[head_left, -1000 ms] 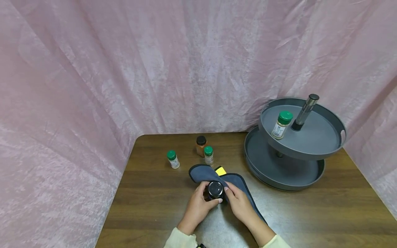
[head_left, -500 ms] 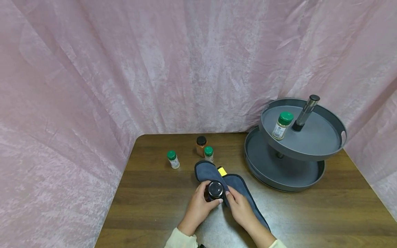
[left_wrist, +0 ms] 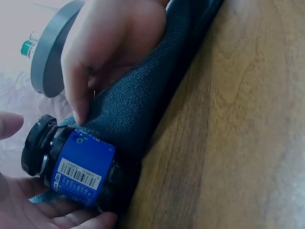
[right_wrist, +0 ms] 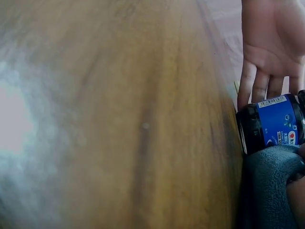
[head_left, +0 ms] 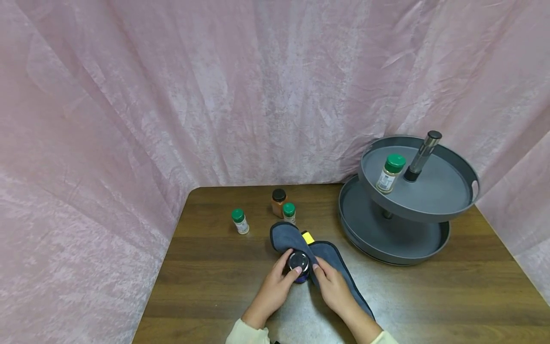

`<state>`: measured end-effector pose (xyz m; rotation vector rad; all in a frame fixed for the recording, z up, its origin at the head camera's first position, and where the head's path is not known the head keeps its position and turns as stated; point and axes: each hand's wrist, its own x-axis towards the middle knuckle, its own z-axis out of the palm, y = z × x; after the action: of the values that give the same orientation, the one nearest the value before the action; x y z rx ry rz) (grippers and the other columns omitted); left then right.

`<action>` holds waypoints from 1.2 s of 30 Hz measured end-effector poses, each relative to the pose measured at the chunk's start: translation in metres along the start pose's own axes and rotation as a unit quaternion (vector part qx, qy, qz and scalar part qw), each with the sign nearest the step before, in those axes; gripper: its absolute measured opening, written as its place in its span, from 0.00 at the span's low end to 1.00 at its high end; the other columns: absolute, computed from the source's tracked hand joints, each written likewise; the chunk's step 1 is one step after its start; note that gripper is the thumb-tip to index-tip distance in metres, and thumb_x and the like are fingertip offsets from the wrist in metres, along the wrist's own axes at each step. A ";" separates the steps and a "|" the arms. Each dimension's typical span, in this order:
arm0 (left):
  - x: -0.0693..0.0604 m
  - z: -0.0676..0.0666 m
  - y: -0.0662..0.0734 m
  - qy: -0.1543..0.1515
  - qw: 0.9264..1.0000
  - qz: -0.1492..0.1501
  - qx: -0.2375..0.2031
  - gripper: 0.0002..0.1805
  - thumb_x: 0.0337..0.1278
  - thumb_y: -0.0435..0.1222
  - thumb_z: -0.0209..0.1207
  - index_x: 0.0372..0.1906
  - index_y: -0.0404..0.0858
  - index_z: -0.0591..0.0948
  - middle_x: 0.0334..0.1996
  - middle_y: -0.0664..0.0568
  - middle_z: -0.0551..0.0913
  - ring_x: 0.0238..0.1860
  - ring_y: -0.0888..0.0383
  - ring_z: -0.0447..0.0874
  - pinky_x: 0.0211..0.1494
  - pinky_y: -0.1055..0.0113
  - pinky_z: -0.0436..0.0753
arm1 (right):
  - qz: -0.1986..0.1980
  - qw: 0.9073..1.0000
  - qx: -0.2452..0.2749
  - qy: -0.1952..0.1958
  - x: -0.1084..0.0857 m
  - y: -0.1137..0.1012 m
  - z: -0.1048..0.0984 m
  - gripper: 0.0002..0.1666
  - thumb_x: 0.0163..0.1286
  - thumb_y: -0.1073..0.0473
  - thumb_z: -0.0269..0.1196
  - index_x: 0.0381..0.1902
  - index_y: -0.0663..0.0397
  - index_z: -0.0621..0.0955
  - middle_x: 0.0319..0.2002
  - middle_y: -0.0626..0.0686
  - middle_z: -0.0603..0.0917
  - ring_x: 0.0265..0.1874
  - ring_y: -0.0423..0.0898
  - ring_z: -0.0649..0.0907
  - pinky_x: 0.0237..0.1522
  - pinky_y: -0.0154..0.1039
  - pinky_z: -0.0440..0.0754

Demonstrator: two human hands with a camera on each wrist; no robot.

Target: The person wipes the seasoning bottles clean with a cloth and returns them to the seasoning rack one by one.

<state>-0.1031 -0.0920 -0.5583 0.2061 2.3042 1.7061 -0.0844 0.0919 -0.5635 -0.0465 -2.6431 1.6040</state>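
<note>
A dark jar [head_left: 298, 260] with a black lid stands on the table, its blue barcode label [left_wrist: 78, 167] plain in the left wrist view. My left hand [head_left: 275, 282] is beside it: the fairly straight fingers touch the jar's side, while the thumb is lifted apart from it near the lid. My right hand [head_left: 335, 289] pinches a blue-grey cloth [head_left: 339, 260] with black edging and a yellow tag. The cloth lies against the jar's right side and far side. In the right wrist view the jar [right_wrist: 279, 121] appears sideways, with the cloth [right_wrist: 271, 186] pressed to it.
Behind the cloth stand a green-capped spice bottle [head_left: 289, 212] and a black-capped orange-brown jar [head_left: 278, 205]. Another green-capped bottle [head_left: 240, 222] is to their left. A two-tier grey round tray [head_left: 395, 246] on the right bears a green-capped bottle [head_left: 391, 173] on its upper tier.
The cloth's far end has shifted right and away, with my right hand moving slightly right. My left thumb has come off the jar's side and now shows over the lid's near edge.
</note>
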 end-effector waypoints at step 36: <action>-0.003 0.006 0.000 0.048 0.998 0.042 -0.007 0.29 0.63 0.50 0.66 0.67 0.48 0.75 0.61 0.45 0.72 0.63 0.50 0.73 0.57 0.59 0.82 | 0.018 0.996 0.089 -0.005 -0.006 -0.015 -0.004 0.20 0.81 0.58 0.51 0.65 0.51 0.80 0.64 0.52 0.82 0.69 0.51 0.75 0.73 0.57 0.68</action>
<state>-0.0987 -0.0871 -0.5598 0.2247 2.3820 1.8094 -0.0786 0.0886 -0.5481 -0.0800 -2.5080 1.8491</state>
